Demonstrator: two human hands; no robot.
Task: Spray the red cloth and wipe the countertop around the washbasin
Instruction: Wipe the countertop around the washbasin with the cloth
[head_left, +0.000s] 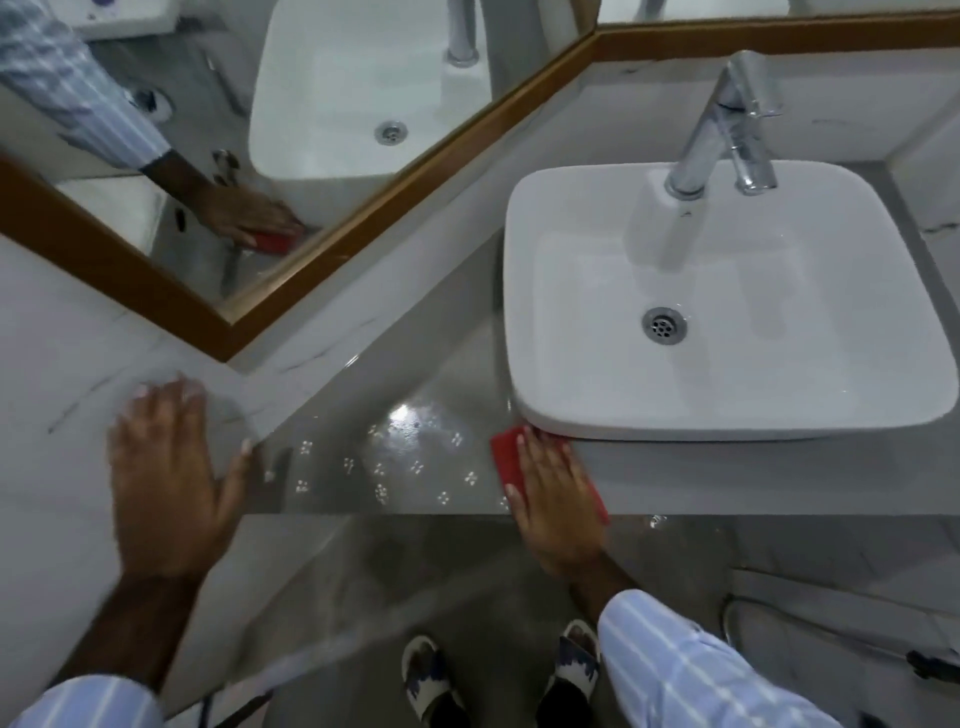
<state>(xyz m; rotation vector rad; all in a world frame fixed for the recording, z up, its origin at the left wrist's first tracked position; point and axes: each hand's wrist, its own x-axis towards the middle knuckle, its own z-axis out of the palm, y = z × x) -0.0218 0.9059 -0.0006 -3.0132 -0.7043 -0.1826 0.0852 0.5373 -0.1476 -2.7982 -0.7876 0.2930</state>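
Two hands in shot, each doing its own thing. Right hand (558, 501) is pressed flat, fingers stretched out, on top of the red cloth (511, 454), so the grip there is more a flat palm pinning the cloth down than a pinch. Cloth lies on the grey desk (395, 447) right at its front edge, with its far corner touching the near left corner of the white washbasin (727, 312). Most of the cloth is hidden under the hand; you only see a red strip on the left side and a sliver along the right.

Left hand (169, 483) is wide open with spread fingers and holds nothing. It sits flat against the marble-look wall tile (62, 364) to the left, well apart from the cloth, and it's a bit blurry.

Desk between the two hands looks wet and shiny, with little clusters of light reflections on it. Chrome tap (722, 124) stands at the back rim of the basin, drain (664, 325) in the middle. Wood-framed mirror (311, 130) on the angled wall reflects a hand on the cloth. Striped shirt sleeves (691, 670) and sandalled feet (431, 675) on the floor below.
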